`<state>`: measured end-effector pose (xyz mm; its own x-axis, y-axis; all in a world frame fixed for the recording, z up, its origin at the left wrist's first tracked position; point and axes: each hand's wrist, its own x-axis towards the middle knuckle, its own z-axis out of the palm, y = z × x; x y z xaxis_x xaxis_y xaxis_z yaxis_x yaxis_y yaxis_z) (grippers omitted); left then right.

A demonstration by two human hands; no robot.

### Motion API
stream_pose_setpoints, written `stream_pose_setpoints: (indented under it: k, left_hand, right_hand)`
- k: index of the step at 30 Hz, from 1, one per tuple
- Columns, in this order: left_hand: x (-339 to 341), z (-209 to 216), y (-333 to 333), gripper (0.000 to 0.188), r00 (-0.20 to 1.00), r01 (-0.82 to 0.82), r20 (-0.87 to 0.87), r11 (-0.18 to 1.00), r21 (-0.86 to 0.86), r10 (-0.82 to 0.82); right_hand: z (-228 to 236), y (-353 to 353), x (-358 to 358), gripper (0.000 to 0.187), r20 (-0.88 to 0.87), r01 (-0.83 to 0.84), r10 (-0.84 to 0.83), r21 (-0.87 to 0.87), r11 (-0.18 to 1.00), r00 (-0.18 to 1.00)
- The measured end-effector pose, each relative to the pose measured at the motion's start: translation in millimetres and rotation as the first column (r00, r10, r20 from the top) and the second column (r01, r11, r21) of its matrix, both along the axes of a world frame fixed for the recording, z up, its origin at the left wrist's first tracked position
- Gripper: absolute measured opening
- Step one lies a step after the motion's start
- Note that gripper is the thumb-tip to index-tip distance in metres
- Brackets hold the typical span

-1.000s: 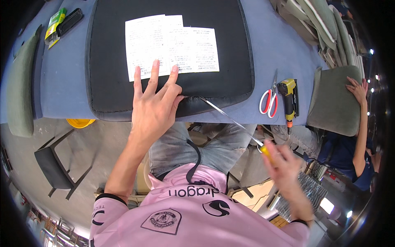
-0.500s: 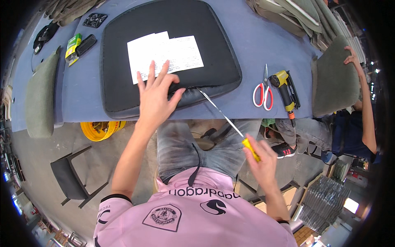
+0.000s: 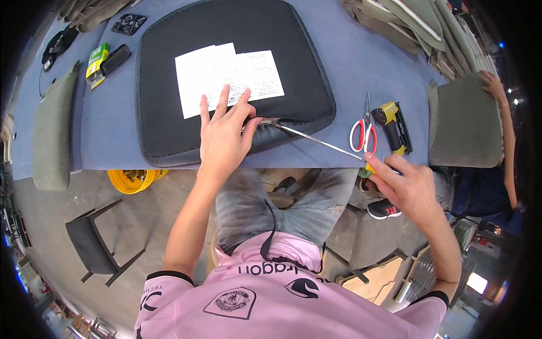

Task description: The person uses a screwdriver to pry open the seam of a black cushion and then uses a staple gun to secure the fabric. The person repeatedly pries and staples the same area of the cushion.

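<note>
Your pink shirt [image 3: 271, 308] and faded grey jeans [image 3: 248, 200] fill the space closest to you, below the near edge of a blue-covered table [image 3: 344, 68]. On the floor to your left stand a dark chair [image 3: 93, 248] and, by the table edge, a yellow bucket [image 3: 132, 182]. Your right hand [image 3: 407, 183] is closed around the yellow handle of a long screwdriver [image 3: 324, 142], whose metal shaft slants up and leftward to a rumpled, parted place in the near edge of a black seat cushion [image 3: 169, 85]; you cannot tell how far the tip goes in. The cushion lies flat on the table in front of you. Your left hand [image 3: 226, 138] is open and palm down on it, fingers spread onto overlapping white papers [image 3: 228, 79], the thumb near that parted edge. Right of the cushion lie red-and-white scissors [image 3: 367, 117], and just beside them a yellow-and-black staple gun [image 3: 388, 114]. A grey-green pad [image 3: 53, 135] lies at the table's left side. Farther right, another person's hand [image 3: 494, 87] rests on a second grey-green pad [image 3: 466, 124]. Toward the far left lie a green-and-yellow box [image 3: 97, 62] and a black case [image 3: 116, 60]; at far right, grey-green covers [image 3: 389, 25] are piled.
</note>
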<state>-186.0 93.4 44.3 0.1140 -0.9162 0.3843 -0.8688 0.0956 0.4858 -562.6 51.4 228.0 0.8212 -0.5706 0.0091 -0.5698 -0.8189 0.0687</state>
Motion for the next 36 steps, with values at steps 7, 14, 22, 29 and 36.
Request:
stream_pose_setpoints:
  k: [7, 14, 22, 29, 36]
  left_hand:
    - [-1, -2, -1, 0.018, 1.0, -0.005, 0.017, 1.0, 0.02, 0.004]
    - [2, -8, 1, 0.043, 0.997, 0.011, 0.074, 0.999, 0.03, -0.013]
    - [7, 3, 7, 0.017, 0.994, 0.065, 0.091, 0.998, 0.024, -0.067]
    - [2, 14, 40, 0.012, 0.995, 0.094, 0.029, 0.992, 0.079, -0.097]
    - [-9, 0, 27, 0.016, 0.997, 0.073, 0.031, 0.997, 0.027, -0.074]
  right_hand:
    - [37, -32, 9, 0.064, -0.314, -0.123, 0.103, -0.046, 0.991, 0.944]
    - [-103, 87, 21, 0.06, 0.272, 0.244, -0.658, 0.775, 0.582, 0.702]
    - [-152, 151, -4, 0.047, -0.248, -0.341, -0.948, 0.889, -0.305, 0.202]
    - [-93, 133, -24, 0.052, 0.38, 0.31, -0.491, 0.445, 0.84, 0.784]
    - [-49, 76, -31, 0.057, 0.158, 0.187, -0.225, 0.224, 0.956, 0.961]
